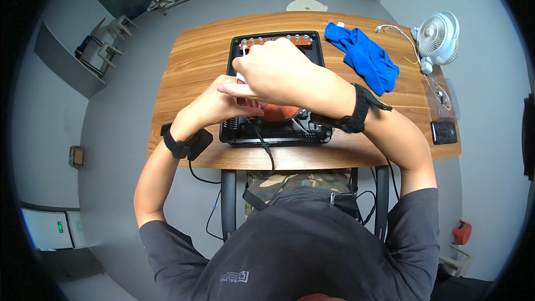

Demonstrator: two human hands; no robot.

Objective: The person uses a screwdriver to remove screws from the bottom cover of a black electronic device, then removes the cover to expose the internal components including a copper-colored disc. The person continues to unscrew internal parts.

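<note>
A black rectangular appliance base [319,61], like an opened induction cooker, lies on the table. Along its far end runs an orange circuit board [304,40] with a row of round parts. An orange-red round coil [278,112] sits in the near half, partly under my hands. My right hand [276,69] is curled above the base, its thumb pointing left. Some white and dark red shows beneath that fist, too covered to name. My left hand [214,105] reaches in from the left below it, thumb over the coil's left side, its other fingers mostly hidden.
A blue cloth [362,56] lies crumpled right of the base. Further right are a white fan [436,34], a clear plastic tray [443,97] with small parts and a black flat object [444,132]. A black cable [266,147] hangs over the front edge.
</note>
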